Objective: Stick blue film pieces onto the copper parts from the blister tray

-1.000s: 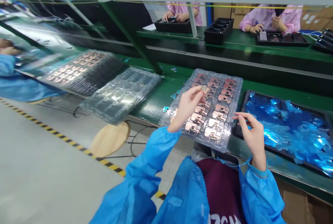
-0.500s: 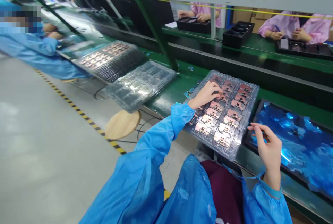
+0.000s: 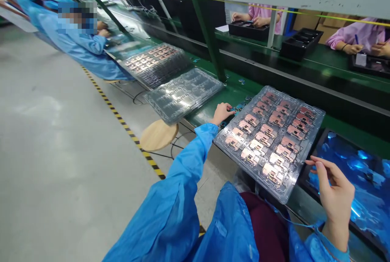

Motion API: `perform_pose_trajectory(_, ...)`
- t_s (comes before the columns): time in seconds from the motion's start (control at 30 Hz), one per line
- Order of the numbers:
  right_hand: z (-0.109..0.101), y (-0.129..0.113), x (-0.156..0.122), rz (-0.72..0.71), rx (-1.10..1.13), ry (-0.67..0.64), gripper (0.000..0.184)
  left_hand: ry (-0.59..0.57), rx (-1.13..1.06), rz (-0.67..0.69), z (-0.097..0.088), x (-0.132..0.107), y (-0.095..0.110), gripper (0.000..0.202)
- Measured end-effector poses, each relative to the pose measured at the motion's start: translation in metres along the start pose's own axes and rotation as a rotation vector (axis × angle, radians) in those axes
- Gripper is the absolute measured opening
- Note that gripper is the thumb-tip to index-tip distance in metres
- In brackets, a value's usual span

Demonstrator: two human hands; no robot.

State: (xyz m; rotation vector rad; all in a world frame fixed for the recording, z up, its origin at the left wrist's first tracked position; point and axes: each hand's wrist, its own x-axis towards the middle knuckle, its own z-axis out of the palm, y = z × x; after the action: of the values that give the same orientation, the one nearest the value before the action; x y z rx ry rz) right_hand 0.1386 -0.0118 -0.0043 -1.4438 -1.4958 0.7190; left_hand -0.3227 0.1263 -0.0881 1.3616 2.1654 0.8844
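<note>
In the head view, the fingertips of the left hand [image 3: 222, 113] are hard to make out: they dip among small blue pieces [image 3: 239, 107], some of them hidden by the hand or by the tray's edge. Thumb and fingers are drawn close together, but I cannot tell whether they have hold of a piece. The right hand [image 3: 336, 191] is half curled, thumb and forefinger near each other; whether they grip or touch anything also cannot be told. The black tray [image 3: 307, 189] of crumpled blue film [image 3: 373, 213] is cut off at the right border and partly covered by that hand.

The clear plastic tray [image 3: 283, 196] is shallow and moulded, bearing flat copper-coloured parts [image 3: 256, 148] in three columns. They look pinkish at the far end and glare almost white nearer the person. Fine details on them are too small to read.

The clear tray lies slantwise on the green bench [image 3: 201, 115], its near edge jutting past the bench's front, between the two hands. The left hand is just beyond its left edge, with the blue pieces between bench and fingers; the right hand's fingertips are just beside its right edge. Farther left lies a stack of clear trays [image 3: 184, 95].
</note>
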Motion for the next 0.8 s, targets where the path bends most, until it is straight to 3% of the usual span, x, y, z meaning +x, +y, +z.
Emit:
perform_pose_trajectory(0.23, -0.003, 0.000, -0.003, 0.019, -0.020, -0.016, 0.042, 0.071, -0.150, -0.129, -0.008, 0.004, 0.001, 0.042)
perform_pose_trajectory(0.4, -0.007, 0.001, -0.005, 0.000, -0.010, -0.014, 0.038, 0.202, -0.348, -0.090, -0.045, -0.022, 0.022, 0.030)
perform_pose_trajectory(0.5, -0.003, -0.007, -0.007, -0.048, 0.024, 0.035, 0.033, 0.219, -0.481, 0.043, -0.065, -0.063, 0.056, 0.027)
perform_pose_trajectory(0.57, 0.005, -0.021, -0.010, -0.111, 0.066, 0.047, 0.028, 0.141, -0.587, 0.194, -0.063, -0.103, 0.087, 0.029)
perform_pose_trajectory(0.7, 0.028, -0.053, -0.010, -0.298, 0.181, -0.060, 0.031, -0.109, -0.638, 0.314, -0.031, -0.187, 0.149, 0.021)
perform_pose_trajectory(0.8, 0.037, -0.062, -0.002, -0.358, 0.234, -0.135, 0.031, -0.267, -0.659, 0.347, -0.003, -0.228, 0.174, 0.016)
